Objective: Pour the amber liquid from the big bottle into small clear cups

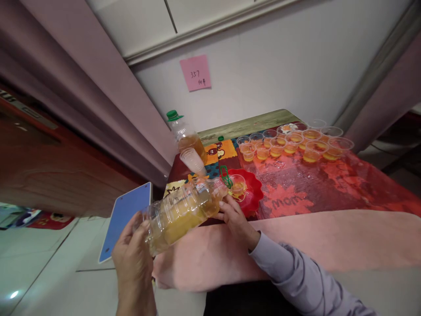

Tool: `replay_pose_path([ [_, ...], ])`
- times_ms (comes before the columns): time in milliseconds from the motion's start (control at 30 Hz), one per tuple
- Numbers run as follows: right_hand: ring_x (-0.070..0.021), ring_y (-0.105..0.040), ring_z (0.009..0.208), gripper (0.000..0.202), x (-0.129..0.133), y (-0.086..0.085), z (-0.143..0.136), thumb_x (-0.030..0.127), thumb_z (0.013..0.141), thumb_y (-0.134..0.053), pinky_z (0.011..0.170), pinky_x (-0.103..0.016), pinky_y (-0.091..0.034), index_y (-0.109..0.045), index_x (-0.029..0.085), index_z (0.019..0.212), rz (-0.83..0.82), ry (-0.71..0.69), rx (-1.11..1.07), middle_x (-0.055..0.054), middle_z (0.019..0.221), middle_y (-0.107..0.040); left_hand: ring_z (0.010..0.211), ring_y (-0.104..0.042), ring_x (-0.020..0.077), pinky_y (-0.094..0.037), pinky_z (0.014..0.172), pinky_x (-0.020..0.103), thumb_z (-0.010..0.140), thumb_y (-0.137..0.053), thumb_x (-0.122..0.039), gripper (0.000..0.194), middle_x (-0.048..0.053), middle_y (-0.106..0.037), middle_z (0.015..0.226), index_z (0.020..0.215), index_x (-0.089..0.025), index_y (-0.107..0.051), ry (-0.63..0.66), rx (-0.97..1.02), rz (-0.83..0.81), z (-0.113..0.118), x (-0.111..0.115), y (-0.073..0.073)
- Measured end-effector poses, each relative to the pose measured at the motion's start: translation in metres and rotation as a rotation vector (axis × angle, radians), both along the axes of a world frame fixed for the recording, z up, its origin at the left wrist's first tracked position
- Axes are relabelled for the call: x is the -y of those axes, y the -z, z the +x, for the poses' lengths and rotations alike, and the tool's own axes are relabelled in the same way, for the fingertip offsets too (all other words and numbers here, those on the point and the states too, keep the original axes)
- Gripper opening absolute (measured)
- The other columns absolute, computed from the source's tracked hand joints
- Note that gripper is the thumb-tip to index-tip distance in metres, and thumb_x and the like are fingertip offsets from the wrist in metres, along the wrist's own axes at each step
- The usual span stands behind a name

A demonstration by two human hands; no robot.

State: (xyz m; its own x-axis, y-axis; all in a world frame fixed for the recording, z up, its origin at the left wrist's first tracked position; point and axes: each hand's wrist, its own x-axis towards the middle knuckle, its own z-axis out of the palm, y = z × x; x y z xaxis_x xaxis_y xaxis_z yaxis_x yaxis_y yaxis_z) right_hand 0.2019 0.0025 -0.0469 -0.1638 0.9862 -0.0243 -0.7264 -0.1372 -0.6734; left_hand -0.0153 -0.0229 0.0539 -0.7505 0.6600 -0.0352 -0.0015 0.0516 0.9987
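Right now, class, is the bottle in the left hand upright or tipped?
Tipped: the bottle slants, base in the left hand, liquid lying along its lower side.

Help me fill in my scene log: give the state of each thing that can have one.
Ribbed plastic bottle: tilted, part full of yellow liquid
Left hand: gripping the bottle's base
Right hand: at the bottle's neck end
Green-topped jug: standing, part full
Small green cap: lying loose
Cup stack: nested
Rowed plastic cups: upright, many holding yellow liquid
Single cup: upright in red scalloped plate
Pink note: stuck up, handwritten
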Motion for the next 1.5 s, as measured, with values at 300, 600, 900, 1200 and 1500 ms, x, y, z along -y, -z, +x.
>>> replay_pose_path([
  [300, -0.0332, -0.061, 0.144, 0.057, -0.001, -0.007, 0.004, 0.048, 0.090, -0.080, 0.109, -0.054, -0.062, -0.066, 0.035, 0.144, 0.041, 0.032, 0.002, -0.004, 0.157, -0.064, 0.094, -0.072, 0.0204, -0.058, 0.090, 0.032, 0.062, -0.089, -0.031, 0.046, 0.004, -0.080, 0.104, 0.106, -0.019, -0.080, 0.064, 0.083, 0.080, -0.008, -0.006, 0.016],
  [600, -0.0337, -0.064, 0.142, 0.052, -0.003, -0.011, 0.010, 0.048, 0.084, -0.087, 0.117, -0.062, -0.054, -0.074, 0.034, 0.132, -0.002, 0.031, -0.118, -0.007, 0.148, -0.072, 0.094, -0.072, 0.0251, -0.057, 0.094, 0.038, 0.064, -0.079, -0.037, 0.027, 0.002, -0.078, 0.089, 0.086, -0.021, -0.075, 0.144, 0.338, 0.181, -0.019, -0.020, 0.072],
  [900, -0.0291, -0.061, 0.147, 0.047, 0.000, -0.014, 0.014, 0.048, 0.087, -0.086, 0.126, -0.058, -0.046, -0.076, 0.033, 0.130, 0.058, -0.211, -0.118, -0.006, 0.150, -0.071, 0.090, -0.068, 0.0207, -0.054, 0.096, 0.034, 0.066, -0.076, -0.037, 0.019, -0.002, -0.075, 0.084, 0.075, -0.023, -0.067, 0.051, 0.445, 0.287, -0.019, -0.014, 0.100],
  [1200, -0.0246, -0.079, 0.101, 0.027, 0.015, -0.002, 0.017, 0.044, 0.100, -0.073, 0.089, -0.044, -0.066, -0.078, 0.030, 0.123, 0.364, -0.161, 0.570, -0.006, 0.112, -0.083, 0.095, -0.067, 0.0219, -0.053, 0.097, 0.034, 0.069, -0.075, -0.038, 0.021, -0.001, -0.071, 0.084, 0.081, -0.022, -0.067, 0.040, 0.468, 0.327, -0.027, -0.015, 0.114],
  [1500, -0.0378, -0.068, 0.129, 0.041, -0.032, -0.037, 0.102, 0.055, 0.095, -0.073, 0.116, -0.059, -0.051, -0.078, 0.027, 0.125, 0.565, 0.444, 1.401, -0.015, 0.136, -0.075, 0.091, -0.066, 0.0212, -0.052, 0.095, 0.035, 0.067, -0.076, -0.039, 0.023, 0.000, -0.072, 0.085, 0.081, -0.022, -0.069, 0.027, 0.557, 0.312, -0.024, -0.015, 0.112],
])
